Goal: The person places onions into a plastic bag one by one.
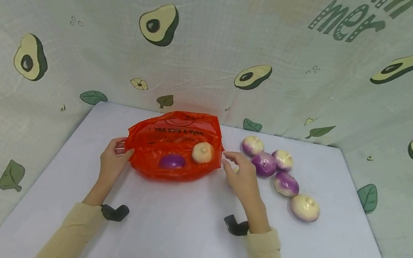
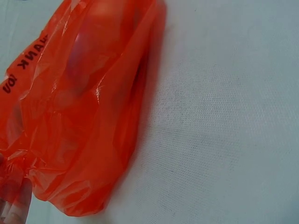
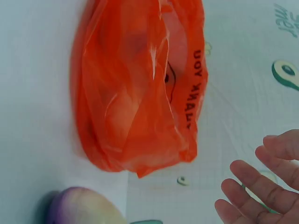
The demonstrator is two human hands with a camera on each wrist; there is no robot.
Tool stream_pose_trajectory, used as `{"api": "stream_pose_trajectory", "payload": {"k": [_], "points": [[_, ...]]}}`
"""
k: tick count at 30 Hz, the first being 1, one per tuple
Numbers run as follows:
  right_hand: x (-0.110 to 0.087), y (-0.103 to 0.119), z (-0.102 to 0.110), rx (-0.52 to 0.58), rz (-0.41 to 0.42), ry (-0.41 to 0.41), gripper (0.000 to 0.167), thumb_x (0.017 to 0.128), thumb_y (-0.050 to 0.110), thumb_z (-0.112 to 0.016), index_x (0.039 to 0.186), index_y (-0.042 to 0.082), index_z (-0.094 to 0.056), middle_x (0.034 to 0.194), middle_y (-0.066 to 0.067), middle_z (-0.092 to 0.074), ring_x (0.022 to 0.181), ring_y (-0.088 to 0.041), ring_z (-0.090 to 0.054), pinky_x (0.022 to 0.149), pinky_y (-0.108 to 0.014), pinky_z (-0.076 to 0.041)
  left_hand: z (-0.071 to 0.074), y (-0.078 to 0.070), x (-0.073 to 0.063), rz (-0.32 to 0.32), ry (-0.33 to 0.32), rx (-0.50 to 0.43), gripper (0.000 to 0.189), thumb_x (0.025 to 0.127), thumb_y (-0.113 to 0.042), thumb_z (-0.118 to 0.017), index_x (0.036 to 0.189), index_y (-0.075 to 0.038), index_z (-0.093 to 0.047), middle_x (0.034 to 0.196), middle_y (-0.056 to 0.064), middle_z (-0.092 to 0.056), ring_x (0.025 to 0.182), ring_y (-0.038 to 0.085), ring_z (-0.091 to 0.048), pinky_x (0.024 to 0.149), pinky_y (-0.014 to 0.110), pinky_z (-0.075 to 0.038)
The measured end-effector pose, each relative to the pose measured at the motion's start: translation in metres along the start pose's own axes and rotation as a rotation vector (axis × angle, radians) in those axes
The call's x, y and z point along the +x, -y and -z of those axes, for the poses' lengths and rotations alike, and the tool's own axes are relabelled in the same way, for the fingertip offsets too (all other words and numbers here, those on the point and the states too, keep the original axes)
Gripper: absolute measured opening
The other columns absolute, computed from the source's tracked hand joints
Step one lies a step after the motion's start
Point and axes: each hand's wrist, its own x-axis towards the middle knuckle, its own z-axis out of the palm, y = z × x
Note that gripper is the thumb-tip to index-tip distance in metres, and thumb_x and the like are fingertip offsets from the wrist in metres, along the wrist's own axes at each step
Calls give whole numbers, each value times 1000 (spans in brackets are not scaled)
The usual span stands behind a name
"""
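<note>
The left hand (image 1: 112, 161) pinches the wide red plastic bag (image 1: 174, 147), likely floppy, best held by its rim (image 1: 204, 117); the right hand (image 1: 242, 179) holds nothing.

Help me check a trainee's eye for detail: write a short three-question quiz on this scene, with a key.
1. Choose: which grip holds the red bag? (a) left (b) right (c) both
2. True or false: in the head view, the loose vegetables lie to the right of the bag.
3. Fill in: in the head view, ___ vegetables can be seen in the bag.

Key:
1. a: the left grip pinches its edge.
2. True.
3. Two: a purple one and a whitish one.
</note>
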Motion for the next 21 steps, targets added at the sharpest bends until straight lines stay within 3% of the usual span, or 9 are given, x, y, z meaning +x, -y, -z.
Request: {"api": "stream_pose_trajectory", "payload": {"k": [5, 21], "points": [[-9, -13, 10, 32, 43, -77, 24, 87, 16, -62, 108, 7, -65, 110, -11, -64, 101, -30, -59, 91, -46, -47, 0, 1, 0, -8, -1, -3, 41, 91, -18, -56, 131, -9, -47, 120, 15, -56, 99, 24, -54, 64, 0, -39], [-30, -59, 11, 83, -17, -151, 26, 85, 12, -65, 108, 0, -62, 113, -17, -60, 109, -31, -54, 88, -48, -47, 1, 0, 0, 1, 13, 8, 42, 92, -20, -55, 132, -10, -46, 121, 15, -55, 101, 24, -54, 66, 2, -41]]}}
